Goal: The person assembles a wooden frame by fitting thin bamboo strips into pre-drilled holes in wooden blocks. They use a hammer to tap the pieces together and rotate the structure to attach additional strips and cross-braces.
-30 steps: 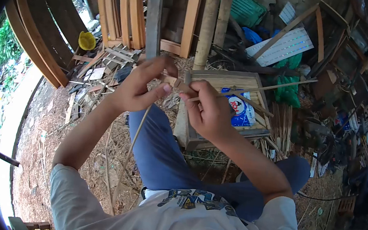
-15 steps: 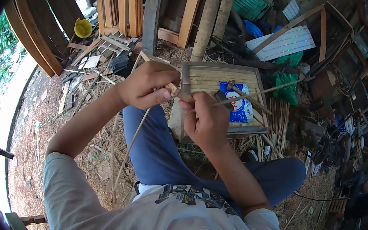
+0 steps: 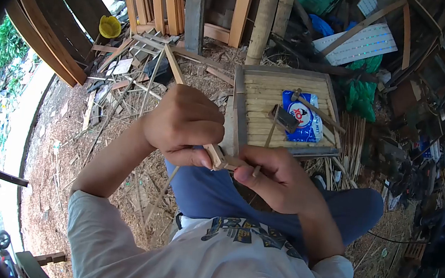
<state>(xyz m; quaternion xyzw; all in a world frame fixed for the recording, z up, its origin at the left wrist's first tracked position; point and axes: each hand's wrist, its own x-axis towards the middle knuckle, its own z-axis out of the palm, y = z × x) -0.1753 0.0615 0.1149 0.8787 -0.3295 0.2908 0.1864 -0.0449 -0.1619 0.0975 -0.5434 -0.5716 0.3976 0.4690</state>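
Your left hand [image 3: 188, 127] clasps a strip [image 3: 173, 64] slanting away; your right hand [image 3: 286, 182] (fingers curled) grips a wooden piece [image 3: 232, 163], apparently at its near end.

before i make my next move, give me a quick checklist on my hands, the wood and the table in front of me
1. Left hand secure on the wooden strip: ok, fist closed around it.
2. Right hand holding the short wood piece by the strip's near end: ok, fingers closed on it.
3. Strip and short piece fitted tightly: cannot tell, too small to judge.
4. Hammer safely put down: ok, lying across the blue packet.
5. Slatted tabletop fully free: not ok, hammer, packet and a dark block lie on it.
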